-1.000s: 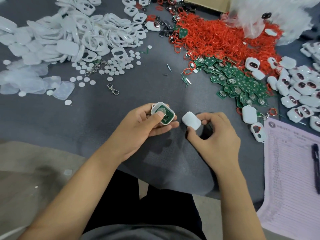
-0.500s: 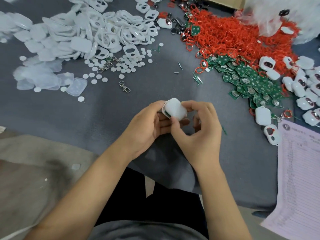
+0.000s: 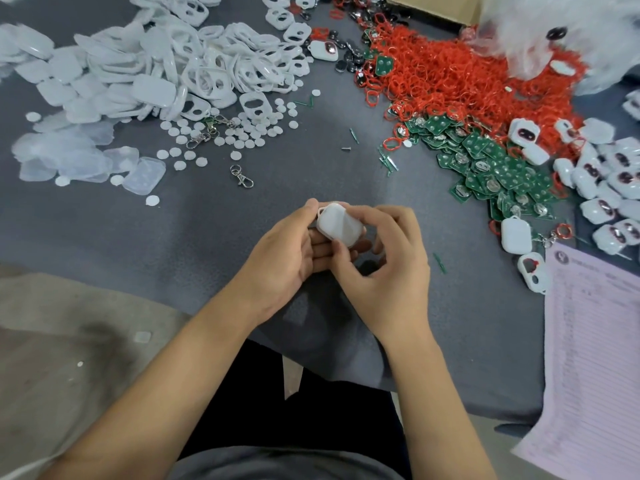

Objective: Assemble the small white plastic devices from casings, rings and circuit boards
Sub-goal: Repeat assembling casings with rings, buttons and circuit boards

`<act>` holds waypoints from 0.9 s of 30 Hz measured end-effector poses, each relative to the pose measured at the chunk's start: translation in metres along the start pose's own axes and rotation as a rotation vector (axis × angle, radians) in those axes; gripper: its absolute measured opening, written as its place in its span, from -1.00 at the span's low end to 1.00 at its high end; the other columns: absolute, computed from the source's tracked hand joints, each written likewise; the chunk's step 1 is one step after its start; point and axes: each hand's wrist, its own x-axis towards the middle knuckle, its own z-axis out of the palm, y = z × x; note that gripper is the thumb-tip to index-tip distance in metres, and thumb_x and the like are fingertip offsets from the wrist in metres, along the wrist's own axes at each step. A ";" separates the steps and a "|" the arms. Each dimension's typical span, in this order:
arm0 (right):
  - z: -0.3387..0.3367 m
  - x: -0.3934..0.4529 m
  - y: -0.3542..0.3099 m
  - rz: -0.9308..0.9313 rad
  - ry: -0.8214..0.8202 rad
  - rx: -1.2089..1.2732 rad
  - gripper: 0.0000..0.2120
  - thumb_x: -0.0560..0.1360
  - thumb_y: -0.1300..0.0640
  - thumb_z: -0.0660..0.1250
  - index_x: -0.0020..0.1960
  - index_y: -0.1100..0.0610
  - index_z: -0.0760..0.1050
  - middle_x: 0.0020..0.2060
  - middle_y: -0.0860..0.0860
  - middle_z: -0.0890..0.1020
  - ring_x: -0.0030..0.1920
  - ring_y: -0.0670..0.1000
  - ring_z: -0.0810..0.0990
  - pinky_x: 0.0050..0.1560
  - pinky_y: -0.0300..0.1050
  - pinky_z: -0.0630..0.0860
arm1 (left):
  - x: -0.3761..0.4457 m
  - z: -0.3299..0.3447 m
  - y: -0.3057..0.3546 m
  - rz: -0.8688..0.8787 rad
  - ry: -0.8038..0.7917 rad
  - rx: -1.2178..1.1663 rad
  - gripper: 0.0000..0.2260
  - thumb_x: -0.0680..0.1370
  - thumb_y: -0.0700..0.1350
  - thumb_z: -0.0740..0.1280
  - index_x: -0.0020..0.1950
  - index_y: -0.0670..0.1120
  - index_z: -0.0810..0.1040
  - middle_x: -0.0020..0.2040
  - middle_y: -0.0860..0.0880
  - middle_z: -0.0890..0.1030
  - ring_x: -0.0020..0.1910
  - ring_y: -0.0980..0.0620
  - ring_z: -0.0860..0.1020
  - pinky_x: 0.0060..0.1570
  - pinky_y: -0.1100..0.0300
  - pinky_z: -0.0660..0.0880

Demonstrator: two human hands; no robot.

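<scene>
A small white device casing (image 3: 337,225) is held between both hands above the grey cloth, its plain back cover facing up. My left hand (image 3: 289,252) cradles it from below and the left, thumb on its top edge. My right hand (image 3: 384,268) pinches it from the right, thumb under its near edge and fingers curled over the far side. The circuit board inside is hidden by the cover.
White casing halves (image 3: 166,67) and small white discs (image 3: 242,133) lie at the back left. Red rings (image 3: 450,71) and green circuit boards (image 3: 498,171) are heaped at the back right, with finished devices (image 3: 606,174) at the right edge. A printed sheet (image 3: 595,358) lies at the right.
The hands came together. The white cover from my right hand now sits on the casing with the green board in my left hand, and both hands hold the joined piece.
</scene>
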 end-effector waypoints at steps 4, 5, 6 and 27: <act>0.000 0.000 -0.001 0.014 -0.014 0.018 -0.68 0.44 0.01 0.44 0.20 -0.07 0.62 0.08 -0.17 0.52 -0.12 -0.18 0.59 -0.20 0.05 0.60 | -0.002 -0.004 -0.006 0.099 -0.006 0.153 -0.65 0.78 -0.07 0.05 0.34 -0.18 0.56 0.17 -0.22 0.70 0.12 -0.11 0.70 0.14 0.04 0.64; 0.000 -0.001 -0.001 0.010 -0.015 0.019 -0.68 0.45 0.00 0.45 0.20 -0.07 0.62 0.09 -0.17 0.52 -0.11 -0.20 0.59 -0.19 0.05 0.61 | -0.003 -0.006 -0.008 0.126 -0.003 0.194 -0.69 0.77 -0.08 0.10 0.33 -0.16 0.57 0.16 -0.19 0.71 0.11 -0.12 0.69 0.16 0.02 0.63; 0.000 -0.001 -0.002 0.006 -0.015 0.016 -0.68 0.45 -0.01 0.45 0.20 -0.07 0.62 0.09 -0.17 0.53 -0.10 -0.23 0.58 -0.19 0.05 0.61 | -0.003 -0.007 -0.009 0.148 0.002 0.217 -0.72 0.76 -0.08 0.14 0.32 -0.15 0.58 0.16 -0.17 0.71 0.11 -0.11 0.70 0.17 0.02 0.63; -0.002 0.010 0.013 0.164 -0.205 0.379 -0.86 0.65 0.12 0.37 0.14 -0.08 0.62 -0.20 -0.12 0.71 -0.27 -0.07 0.68 -0.26 -0.23 0.55 | -0.012 -0.005 -0.011 0.414 0.118 0.576 -0.76 0.73 -0.04 0.23 0.32 -0.04 0.62 0.18 -0.09 0.68 0.20 -0.04 0.66 0.30 -0.06 0.56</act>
